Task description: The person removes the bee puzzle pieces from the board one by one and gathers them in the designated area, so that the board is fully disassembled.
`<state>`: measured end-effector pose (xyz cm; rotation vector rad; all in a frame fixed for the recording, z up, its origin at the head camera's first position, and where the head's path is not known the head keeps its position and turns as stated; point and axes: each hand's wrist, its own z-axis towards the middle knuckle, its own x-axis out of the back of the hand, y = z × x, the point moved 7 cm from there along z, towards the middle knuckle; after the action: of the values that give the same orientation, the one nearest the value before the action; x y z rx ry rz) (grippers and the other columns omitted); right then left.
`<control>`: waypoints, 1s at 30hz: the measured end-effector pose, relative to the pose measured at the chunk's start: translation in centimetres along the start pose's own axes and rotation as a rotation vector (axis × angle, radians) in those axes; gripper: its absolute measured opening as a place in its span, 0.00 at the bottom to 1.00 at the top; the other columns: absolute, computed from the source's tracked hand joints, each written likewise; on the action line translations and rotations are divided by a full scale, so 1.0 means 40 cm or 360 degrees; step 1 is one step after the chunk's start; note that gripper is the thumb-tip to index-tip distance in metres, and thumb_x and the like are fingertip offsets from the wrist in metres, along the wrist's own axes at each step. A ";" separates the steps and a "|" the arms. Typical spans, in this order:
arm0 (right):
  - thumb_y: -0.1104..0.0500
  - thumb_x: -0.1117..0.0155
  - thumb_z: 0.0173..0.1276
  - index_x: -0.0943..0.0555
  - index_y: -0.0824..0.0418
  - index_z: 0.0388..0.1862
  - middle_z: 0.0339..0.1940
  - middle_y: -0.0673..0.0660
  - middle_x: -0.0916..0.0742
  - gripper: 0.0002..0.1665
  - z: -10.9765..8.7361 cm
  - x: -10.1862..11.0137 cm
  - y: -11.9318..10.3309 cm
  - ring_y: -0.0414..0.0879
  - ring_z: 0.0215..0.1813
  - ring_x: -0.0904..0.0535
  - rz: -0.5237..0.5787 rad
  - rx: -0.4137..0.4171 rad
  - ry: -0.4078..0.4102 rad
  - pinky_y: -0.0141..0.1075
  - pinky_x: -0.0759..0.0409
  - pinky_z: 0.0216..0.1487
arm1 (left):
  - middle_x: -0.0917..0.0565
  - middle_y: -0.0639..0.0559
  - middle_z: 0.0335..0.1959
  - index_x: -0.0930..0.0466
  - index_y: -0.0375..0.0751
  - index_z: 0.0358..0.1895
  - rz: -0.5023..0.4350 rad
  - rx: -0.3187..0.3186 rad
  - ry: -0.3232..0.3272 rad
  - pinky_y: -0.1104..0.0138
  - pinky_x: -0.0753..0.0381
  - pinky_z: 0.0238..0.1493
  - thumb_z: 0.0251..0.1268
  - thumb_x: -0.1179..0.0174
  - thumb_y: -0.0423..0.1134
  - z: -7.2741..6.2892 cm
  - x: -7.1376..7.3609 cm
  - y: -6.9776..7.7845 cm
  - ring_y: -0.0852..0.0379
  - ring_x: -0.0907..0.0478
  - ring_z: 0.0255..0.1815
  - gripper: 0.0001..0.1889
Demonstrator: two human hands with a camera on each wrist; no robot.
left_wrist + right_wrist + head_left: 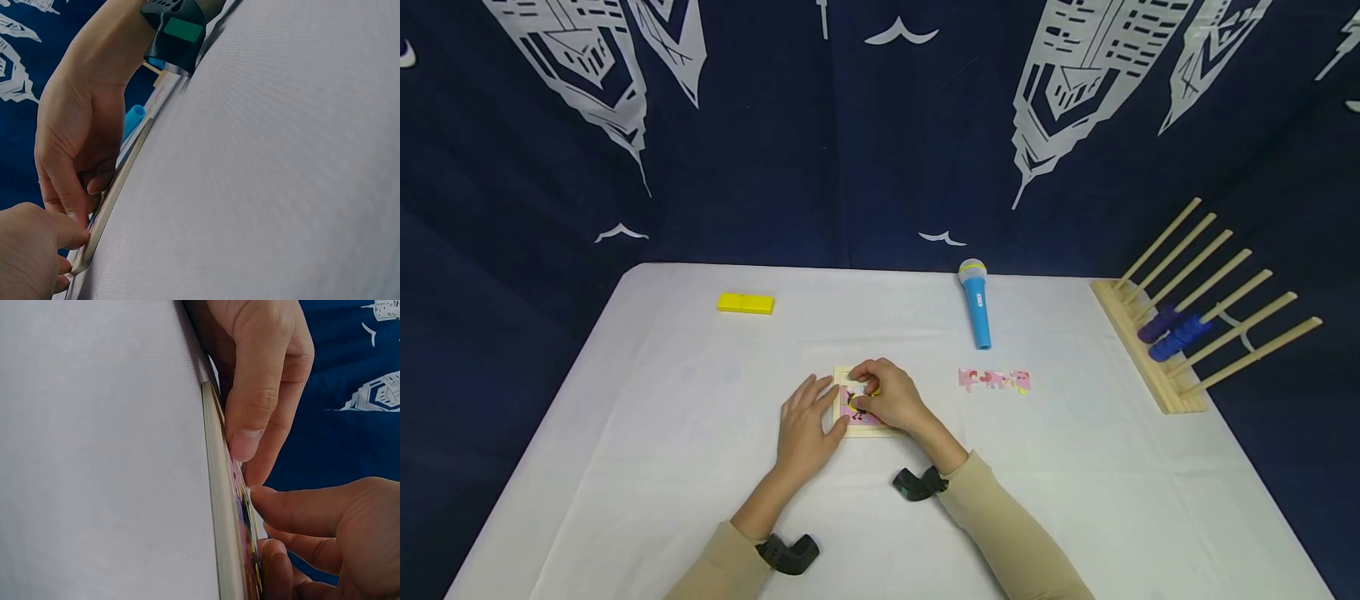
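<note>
A shallow pale-framed puzzle board [868, 432] lies on the white table, with a pink picture inside showing black and yellow shapes. My left hand [805, 423] lies along the board's left side with extended fingers, its thumb near the front left corner. My right hand [895, 398] is over the picture, fingers bent, with the thumb [863, 404] low on it and the index finger reaching toward the far rim. In the right wrist view, fingertips of the right hand [306, 509] meet the board's top. I cannot tell whether they pinch a puzzle piece.
To the right lies a strip of pink puzzle pieces [995, 380]. A blue toy microphone [977, 308] is near the back edge, a yellow block [745, 303] at back left. A wooden peg rack [1138, 358] with blue and purple rings stands at the right edge.
</note>
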<state>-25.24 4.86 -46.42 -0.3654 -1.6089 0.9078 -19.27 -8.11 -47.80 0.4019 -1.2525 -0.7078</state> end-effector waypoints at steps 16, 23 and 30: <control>0.65 0.27 0.55 0.16 0.58 0.45 0.35 0.51 0.19 0.17 -0.006 -0.006 -0.016 0.39 0.32 0.30 -0.0149 0.0077 -0.0020 0.30 0.32 0.33 | 0.25 0.40 0.66 0.22 0.31 0.59 0.0002 -0.0021 0.0020 0.44 0.39 0.68 0.57 0.33 0.39 -0.001 0.001 0.002 0.39 0.39 0.73 0.26; 0.65 0.27 0.56 0.15 0.57 0.47 0.35 0.51 0.20 0.18 -0.007 -0.010 -0.013 0.39 0.31 0.31 -0.0158 0.0064 -0.0048 0.29 0.34 0.32 | 0.25 0.40 0.66 0.22 0.31 0.59 0.0007 -0.0025 0.0016 0.43 0.39 0.68 0.57 0.33 0.39 -0.001 0.000 0.002 0.39 0.39 0.73 0.26; 0.65 0.28 0.56 0.15 0.56 0.44 0.35 0.51 0.21 0.16 -0.009 -0.010 -0.018 0.39 0.32 0.31 -0.0186 0.0095 -0.0033 0.29 0.34 0.33 | 0.25 0.40 0.66 0.22 0.30 0.59 0.0014 -0.0038 0.0021 0.43 0.39 0.67 0.56 0.32 0.39 0.000 0.000 0.002 0.39 0.39 0.73 0.27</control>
<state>-24.63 4.26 -46.17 -0.2181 -1.6012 0.8707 -19.27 -8.03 -47.74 0.3807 -1.2318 -0.7108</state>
